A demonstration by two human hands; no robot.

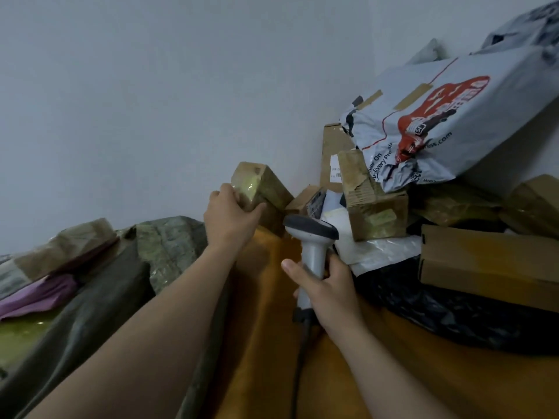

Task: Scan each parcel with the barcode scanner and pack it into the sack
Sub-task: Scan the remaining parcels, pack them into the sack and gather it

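At the left the grey-green sack (121, 282) lies slumped beside the orange surface (266, 343). The left hand (230, 216) grips the small parcel (260, 186) by one end, raised near the wall, just left of the heap. The right hand (323, 285) is wrapped round the handle of the scanner (311, 234), whose head points toward the heap.

The shiny tape could let the parcel slip from that end-on hold. The scan may miss, since no barcode shows on the faces in view. The big grey mailer (453, 116) perched on the heap could slide if nudged.

The parcel is a small brown box, scuffed and bound in glossy yellowish tape.
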